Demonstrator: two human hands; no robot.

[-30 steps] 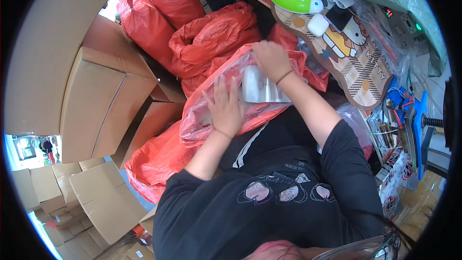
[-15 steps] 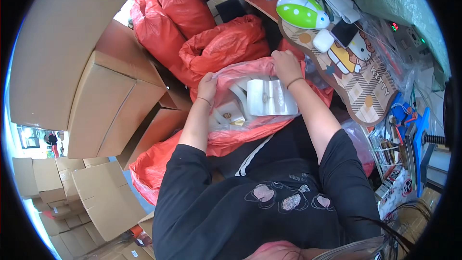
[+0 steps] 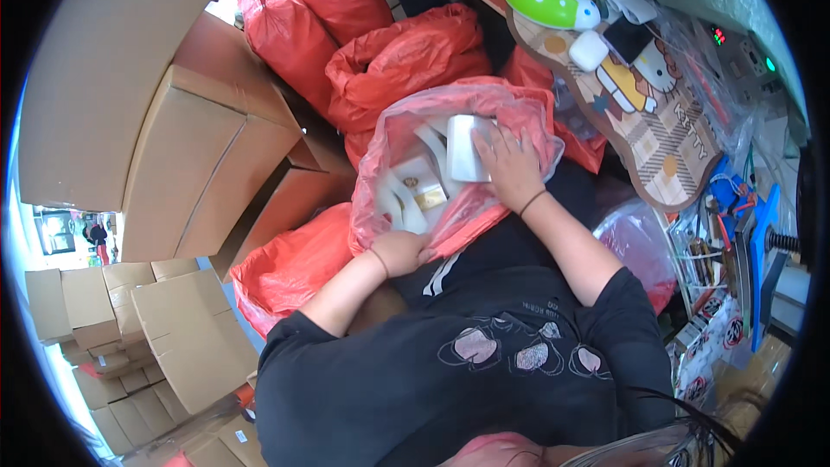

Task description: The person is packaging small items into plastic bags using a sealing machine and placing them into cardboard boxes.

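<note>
Stacked cardboard boxes (image 3: 186,164) stand at the left; a red plastic bag (image 3: 450,134) lies open on the lap, holding small white packets (image 3: 415,186); the right hand (image 3: 510,164) presses fingers onto one white packet (image 3: 462,147); the left hand (image 3: 399,251) clamps the bag's near edge.

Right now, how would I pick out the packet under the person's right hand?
Find the translucent pink bag open on the person's lap, in front of the stuffed red sacks. Inside it, the right hand rests on a flat white packet. It is plain white, while the neighbouring packets show gold patches.
</note>
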